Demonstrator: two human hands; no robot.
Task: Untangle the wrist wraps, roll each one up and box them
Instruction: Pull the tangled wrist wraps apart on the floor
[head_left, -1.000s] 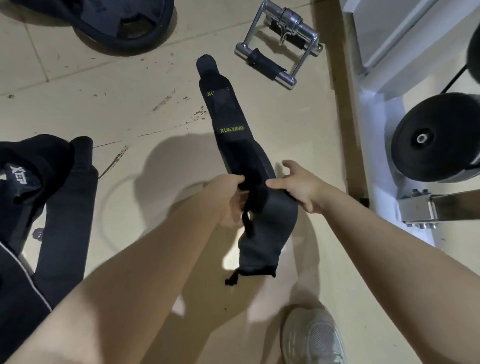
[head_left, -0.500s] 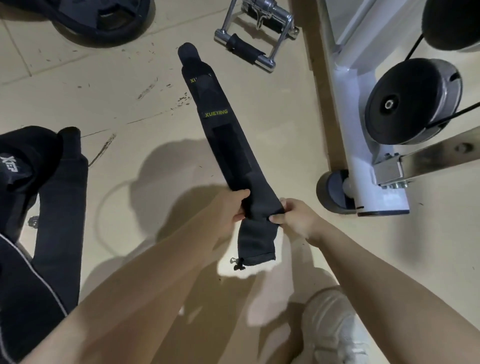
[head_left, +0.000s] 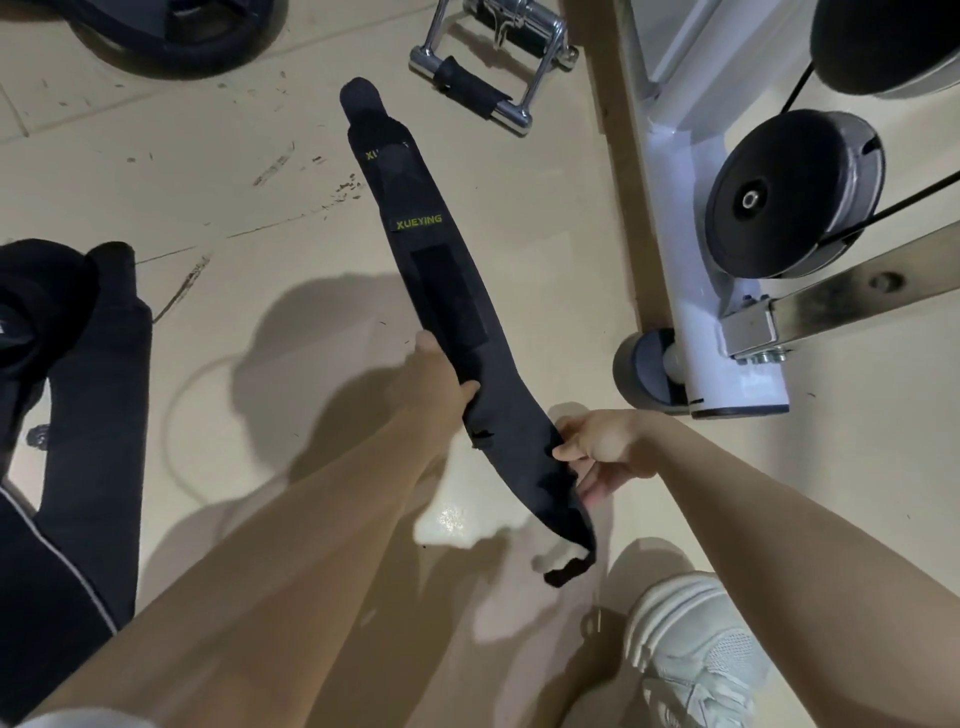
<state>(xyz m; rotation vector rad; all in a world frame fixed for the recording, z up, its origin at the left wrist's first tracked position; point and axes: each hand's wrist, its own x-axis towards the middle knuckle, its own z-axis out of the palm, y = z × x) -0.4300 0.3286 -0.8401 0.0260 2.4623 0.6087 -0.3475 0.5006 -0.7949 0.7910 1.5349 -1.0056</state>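
Note:
A long black wrist wrap (head_left: 431, 270) with yellow "XUEYING" lettering stretches from the floor at the top centre down toward me. My left hand (head_left: 441, 379) grips its left edge about midway, thumb on top. My right hand (head_left: 597, 452) pinches the right edge lower down. The wrap's near end with its thumb loop (head_left: 569, 569) hangs free below my right hand. A second black wrap (head_left: 93, 415) lies flat on the floor at the left. No box shows in the view.
A chrome cable handle (head_left: 493, 62) lies on the floor at top centre. A white machine frame (head_left: 696, 260) with a black pulley (head_left: 789, 192) stands right. A weight plate (head_left: 171, 36) sits top left, black fabric (head_left: 36, 322) far left, my white shoe (head_left: 696, 649) bottom right.
My hands have moved apart along the wrap: the left slid up its edge, the right shifted down and right. The near end now hangs longer and unfolded.

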